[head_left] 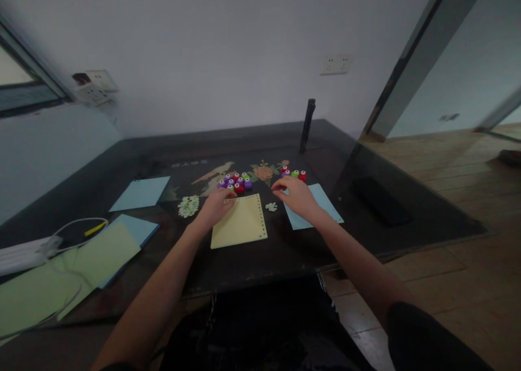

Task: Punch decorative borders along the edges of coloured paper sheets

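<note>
Yellow sheet [240, 227]: pale, flat, punched dots along rt + top edges. L hand [215, 207] rests on its corner, fingers loosely curled; R hand [296, 194] spread, reaching small punches [293, 173].

Dark table [407, 219] vs white wall [228, 45] w/ socket [336, 64], wood floor [459, 175] on rt
</note>
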`<action>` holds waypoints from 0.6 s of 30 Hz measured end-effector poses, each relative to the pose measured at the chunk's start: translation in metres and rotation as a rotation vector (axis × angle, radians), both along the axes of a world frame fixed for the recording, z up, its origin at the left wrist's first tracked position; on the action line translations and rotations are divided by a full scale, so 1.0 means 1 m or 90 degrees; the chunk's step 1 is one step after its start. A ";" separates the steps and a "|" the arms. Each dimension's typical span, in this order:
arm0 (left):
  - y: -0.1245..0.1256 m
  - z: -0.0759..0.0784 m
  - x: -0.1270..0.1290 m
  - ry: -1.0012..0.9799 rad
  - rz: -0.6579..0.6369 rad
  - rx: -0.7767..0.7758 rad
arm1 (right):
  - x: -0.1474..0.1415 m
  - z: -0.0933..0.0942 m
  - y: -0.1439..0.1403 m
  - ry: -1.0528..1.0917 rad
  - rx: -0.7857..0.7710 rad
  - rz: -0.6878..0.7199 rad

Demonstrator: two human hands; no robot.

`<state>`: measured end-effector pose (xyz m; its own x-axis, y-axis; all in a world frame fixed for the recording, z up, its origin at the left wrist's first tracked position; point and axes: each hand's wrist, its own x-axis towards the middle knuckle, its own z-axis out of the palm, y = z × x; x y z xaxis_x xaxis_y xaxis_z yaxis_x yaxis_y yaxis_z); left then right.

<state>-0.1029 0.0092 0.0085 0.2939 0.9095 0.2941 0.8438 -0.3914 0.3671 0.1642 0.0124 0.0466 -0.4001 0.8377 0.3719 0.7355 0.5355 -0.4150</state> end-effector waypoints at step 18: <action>-0.002 -0.017 0.012 0.092 -0.013 -0.007 | -0.051 -0.042 0.028 -0.245 0.002 0.079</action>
<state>-0.0904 0.0071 -0.0082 0.3502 0.9060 0.2379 0.8802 -0.4051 0.2471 0.1134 0.0407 0.0044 -0.6085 0.7734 0.1778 0.7666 0.6308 -0.1199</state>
